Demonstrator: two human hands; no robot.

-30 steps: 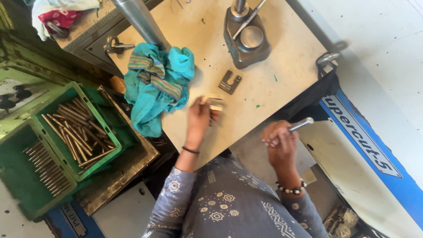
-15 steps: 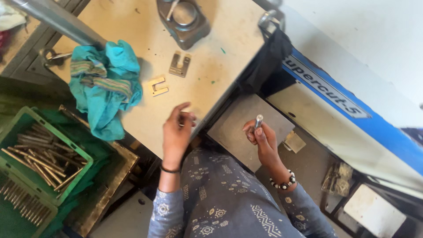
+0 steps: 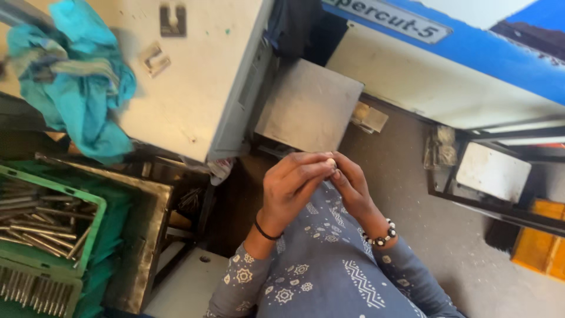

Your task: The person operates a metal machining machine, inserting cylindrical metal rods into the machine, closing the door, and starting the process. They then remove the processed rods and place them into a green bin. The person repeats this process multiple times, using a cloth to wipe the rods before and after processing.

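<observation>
Both hands are meeting over the lap, left hand (image 3: 292, 187) and right hand (image 3: 352, 187) pinching a small pale piece (image 3: 331, 162); a teal cloth (image 3: 76, 94) is lying on the counter (image 3: 200, 76).

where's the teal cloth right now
In the head view, the teal cloth lies crumpled at the upper left, on the left edge of the pale worktable, above the green crate of metal rods and left of two small metal brackets.

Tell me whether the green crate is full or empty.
Partly full: the green crate holds loose metal rods, its floor visible between them.
</observation>
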